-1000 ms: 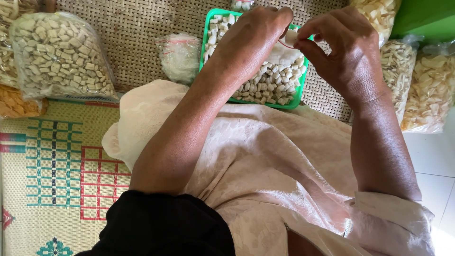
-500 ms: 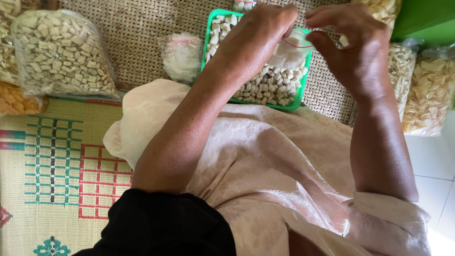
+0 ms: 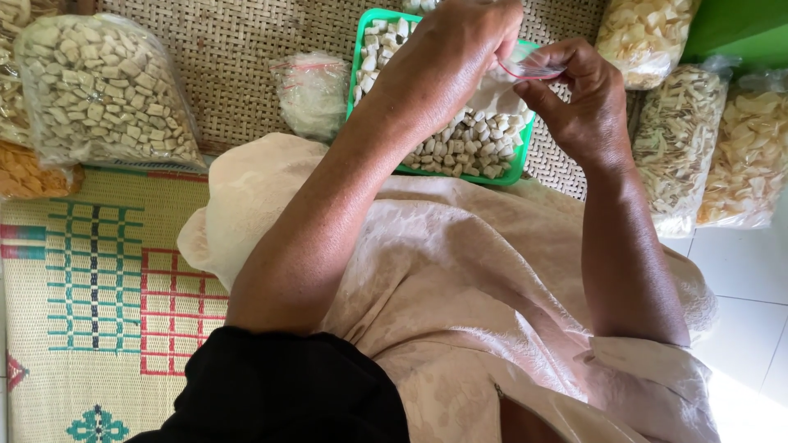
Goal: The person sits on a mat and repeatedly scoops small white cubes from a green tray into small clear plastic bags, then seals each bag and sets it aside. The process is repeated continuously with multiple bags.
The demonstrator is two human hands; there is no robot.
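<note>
We look down over our lap, draped in pale pink cloth, to a green plastic tray [image 3: 358, 49] of small pale cracker pieces resting on a woven mat [image 3: 238, 49]. Both hands meet above the tray's far right corner: our left hand [image 3: 455, 53] is curled closed, pinching the top of a small clear zip bag [image 3: 525, 70] with a red seal strip, and our right hand [image 3: 579, 102] grips the same bag from the other side, fingers narrowed on its edge. The bag hangs over the tray, so pieces that slipped would likely fall back in; a loose pinch, though, or a tilt toward the tray's right rim could, we judge, scatter them onto the mat. Room is tight. A large bag of cracker cubes [image 3: 103, 90] sits at left, a small clear packet [image 3: 312, 90] lies just beside the tray, and bags of pale chips [image 3: 681, 139] crowd the right, near our right forearm. A patterned floor mat [image 3: 98, 287] lies at lower left.
</note>
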